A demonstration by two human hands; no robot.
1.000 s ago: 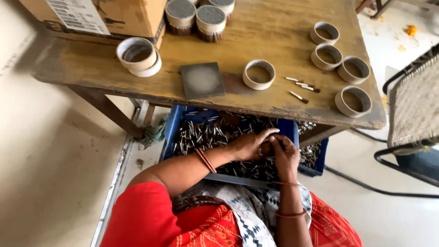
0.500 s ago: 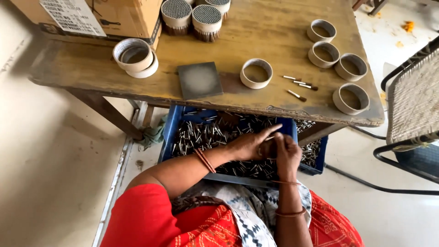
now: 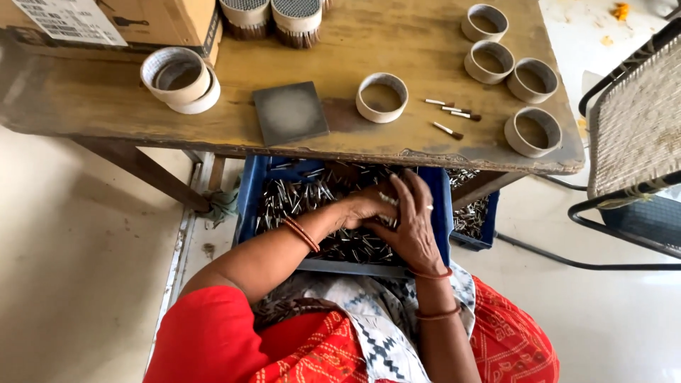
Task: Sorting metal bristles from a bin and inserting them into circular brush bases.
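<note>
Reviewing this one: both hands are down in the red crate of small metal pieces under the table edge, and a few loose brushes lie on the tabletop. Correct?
Not quite: the crate is blue, not red, as the head view shows. The rest holds: the left hand and right hand are both down among the small metal pieces under the table edge, and a few loose brushes lie on the tabletop.

Both hands sit low in the blue crate [image 3: 250, 206], and the counter [image 3: 425, 145] edge hangs right over its far half, so there is little room to lift straight up there. The near half is open above. On top, cardboard rings [image 3: 381, 97], a grey square pad [image 3: 290, 111], small brushes [image 3: 448, 130] and a box [image 3: 152, 21] block some spots, with bare wood between them.
</note>
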